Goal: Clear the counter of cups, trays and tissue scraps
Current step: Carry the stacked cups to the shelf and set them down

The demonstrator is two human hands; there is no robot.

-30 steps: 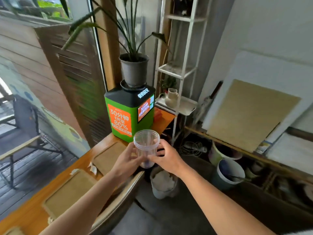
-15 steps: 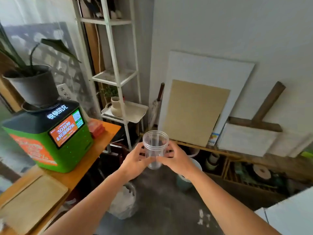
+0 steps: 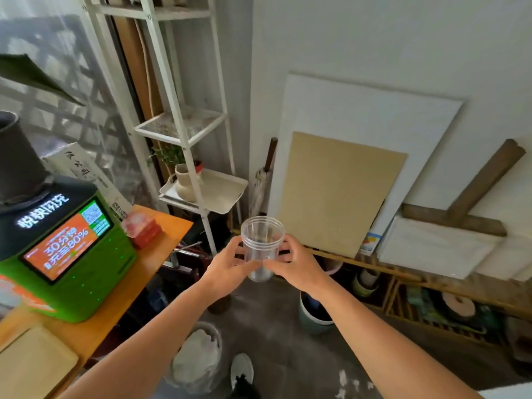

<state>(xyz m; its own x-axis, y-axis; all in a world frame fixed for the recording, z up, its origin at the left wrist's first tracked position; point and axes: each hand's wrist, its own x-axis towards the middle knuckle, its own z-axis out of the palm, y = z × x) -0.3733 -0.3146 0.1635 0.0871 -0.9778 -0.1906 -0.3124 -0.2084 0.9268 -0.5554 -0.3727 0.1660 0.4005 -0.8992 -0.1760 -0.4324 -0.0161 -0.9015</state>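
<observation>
A clear plastic cup stands upright in the air at the centre of the head view, held from both sides. My left hand grips its left wall and my right hand grips its right wall. The cup looks empty. The orange wooden counter lies to the left, with a tan tray at its near end. No tissue scraps show on the visible part of the counter.
A green charging kiosk with a dark plant pot on top and a red box sit on the counter. A white shelf rack stands behind. Below are a white-lined bin, a teal bucket, leaning boards, floor crates.
The view has swung right, away from the counter toward the wall and boards. Both hands kept hold of the cup, carrying it off past the counter's end.
</observation>
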